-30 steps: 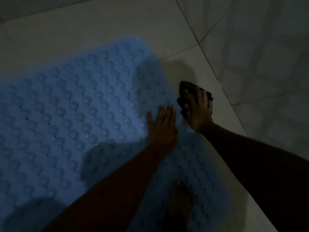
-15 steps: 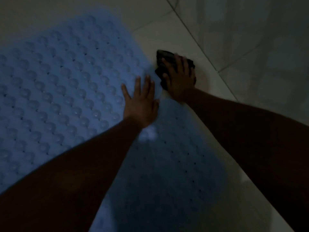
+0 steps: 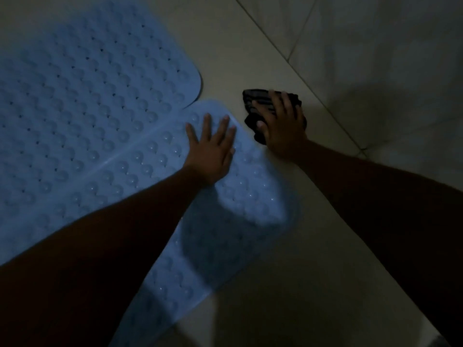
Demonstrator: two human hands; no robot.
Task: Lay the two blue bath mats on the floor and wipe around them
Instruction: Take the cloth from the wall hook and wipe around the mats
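Two light blue bath mats with raised bumps lie flat on the pale tiled floor, edge to edge. The far mat (image 3: 95, 91) fills the upper left. The near mat (image 3: 250, 196) runs from the centre down to the bottom edge. My left hand (image 3: 213, 149) rests flat, fingers spread, on the near mat's top corner. Just right of that corner my right hand (image 3: 283, 126) presses a dark crumpled cloth (image 3: 260, 106) onto the floor, fingers curled over it. My forearms hide parts of both mats.
The tiled floor (image 3: 250, 51) meets a tiled wall (image 3: 388, 58) at the upper right, close behind the cloth. Bare floor stretches along the mat's right side toward the bottom right. The room is dim, with dark shadows over the lower mat.
The view has shifted, and the seam between both mats now shows. My right hand and cloth have slid along the floor by the mat corner; my left hand stays flat on the mat.
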